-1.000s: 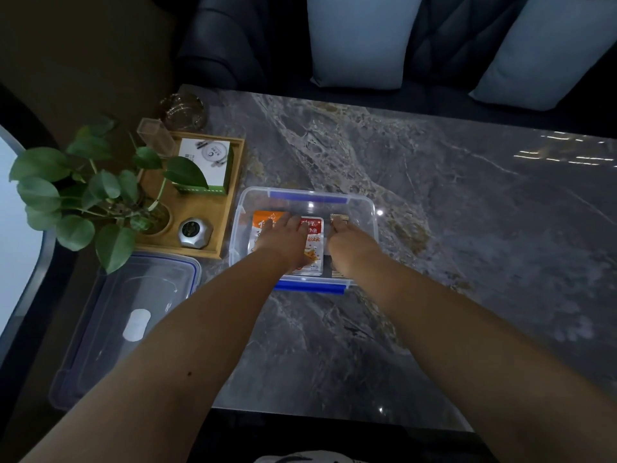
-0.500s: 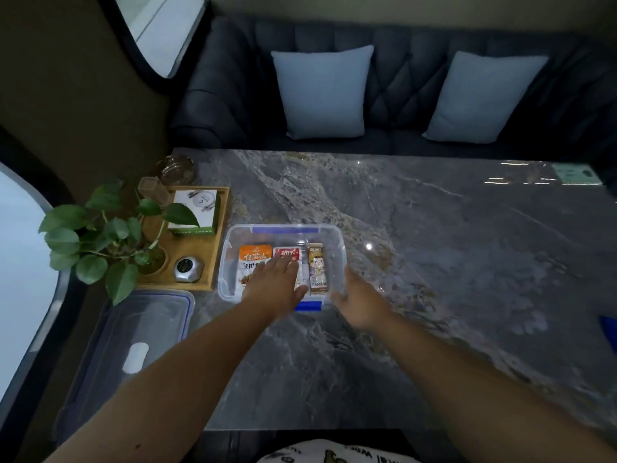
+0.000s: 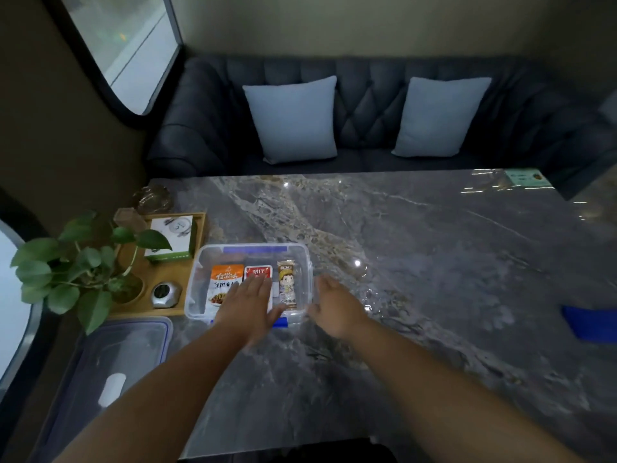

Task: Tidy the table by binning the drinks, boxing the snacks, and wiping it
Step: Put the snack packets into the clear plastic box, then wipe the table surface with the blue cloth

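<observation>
The lid (image 3: 100, 372) lay nearest, at the table's (image 3: 417, 262) left edge. The left hand (image 3: 248, 304) lay flat, fingers spread, over the near end of the box (image 3: 302, 259), holding nothing. The right hand (image 3: 335, 307) was open and empty, just right of the box. Three snacks (image 3: 225, 279) lay side by side inside. A blue cloth (image 3: 589, 322) lay far right. Beyond stood the tray (image 3: 200, 228) and sofa (image 3: 367, 108).
</observation>
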Demonstrator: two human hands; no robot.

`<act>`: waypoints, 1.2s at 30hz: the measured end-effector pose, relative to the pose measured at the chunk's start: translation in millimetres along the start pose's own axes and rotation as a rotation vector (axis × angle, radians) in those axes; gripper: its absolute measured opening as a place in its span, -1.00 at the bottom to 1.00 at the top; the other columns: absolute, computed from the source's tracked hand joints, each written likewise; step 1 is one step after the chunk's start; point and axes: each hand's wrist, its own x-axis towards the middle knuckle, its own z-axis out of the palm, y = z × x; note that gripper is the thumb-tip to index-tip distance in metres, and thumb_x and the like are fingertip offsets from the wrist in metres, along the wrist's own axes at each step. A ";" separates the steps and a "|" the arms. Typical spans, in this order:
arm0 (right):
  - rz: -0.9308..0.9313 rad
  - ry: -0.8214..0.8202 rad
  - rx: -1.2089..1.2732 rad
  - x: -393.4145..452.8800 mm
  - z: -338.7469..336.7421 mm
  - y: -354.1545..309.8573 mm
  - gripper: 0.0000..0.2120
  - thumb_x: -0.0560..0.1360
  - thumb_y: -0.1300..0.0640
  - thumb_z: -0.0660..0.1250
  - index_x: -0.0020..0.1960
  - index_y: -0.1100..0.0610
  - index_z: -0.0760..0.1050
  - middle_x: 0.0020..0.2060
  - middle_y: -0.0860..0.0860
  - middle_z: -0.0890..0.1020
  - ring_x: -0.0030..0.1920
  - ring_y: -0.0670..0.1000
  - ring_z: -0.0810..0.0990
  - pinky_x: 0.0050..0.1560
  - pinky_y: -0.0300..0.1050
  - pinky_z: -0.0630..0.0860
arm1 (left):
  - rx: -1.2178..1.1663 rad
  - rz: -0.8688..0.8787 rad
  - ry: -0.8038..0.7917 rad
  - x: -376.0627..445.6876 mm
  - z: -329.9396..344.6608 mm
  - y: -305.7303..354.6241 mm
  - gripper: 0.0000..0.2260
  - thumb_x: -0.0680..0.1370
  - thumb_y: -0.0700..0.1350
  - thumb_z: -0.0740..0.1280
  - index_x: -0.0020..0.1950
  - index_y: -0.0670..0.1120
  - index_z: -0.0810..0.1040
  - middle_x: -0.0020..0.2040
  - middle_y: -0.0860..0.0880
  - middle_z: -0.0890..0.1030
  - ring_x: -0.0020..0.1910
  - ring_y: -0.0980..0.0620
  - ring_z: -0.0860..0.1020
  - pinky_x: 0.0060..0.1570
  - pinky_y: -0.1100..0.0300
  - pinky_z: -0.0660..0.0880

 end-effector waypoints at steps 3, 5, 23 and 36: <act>-0.037 0.095 -0.169 1.3 -18.8 20.6 -0.38 0.57 -0.09 0.10 0.51 0.16 0.02 0.52 0.16 0.11 0.51 0.17 0.04 0.48 0.03 0.07 | 0.016 0.121 0.044 14.0 -19.3 30.0 -0.28 0.54 0.35 -0.09 0.56 -0.07 0.07 0.57 -0.09 0.14 0.54 -0.08 0.06 0.50 -0.06 0.01; -0.059 0.178 -0.256 1.8 -32.7 33.8 -0.38 0.57 -0.11 0.07 0.52 0.17 0.03 0.52 0.15 0.12 0.52 0.15 -0.02 0.49 0.02 -0.03 | 0.038 0.185 0.052 24.9 -30.6 53.0 -0.26 0.53 0.35 -0.06 0.57 -0.09 0.05 0.57 -0.11 0.11 0.55 -0.09 0.04 0.49 -0.07 -0.01; 0.224 0.376 -0.295 -104.4 -95.6 183.4 -0.40 0.54 -0.07 0.13 0.50 0.16 0.11 0.50 0.07 0.20 0.53 0.07 -0.03 0.48 -0.07 -0.05 | 0.113 0.536 0.100 76.4 -56.2 239.7 -0.33 0.55 0.25 0.04 0.56 -0.10 0.07 0.56 -0.10 0.15 0.52 -0.11 0.09 0.47 -0.06 0.01; 0.389 0.373 -0.181 -209.4 -122.1 385.7 -0.47 0.57 -0.02 0.15 0.48 0.15 0.18 0.48 0.11 0.25 0.48 0.08 0.16 0.46 -0.10 0.04 | 0.017 0.642 0.029 90.4 -10.2 408.1 -0.50 0.50 0.14 0.17 0.37 -0.09 0.42 0.35 -0.10 0.47 0.29 -0.14 0.44 0.31 0.03 0.24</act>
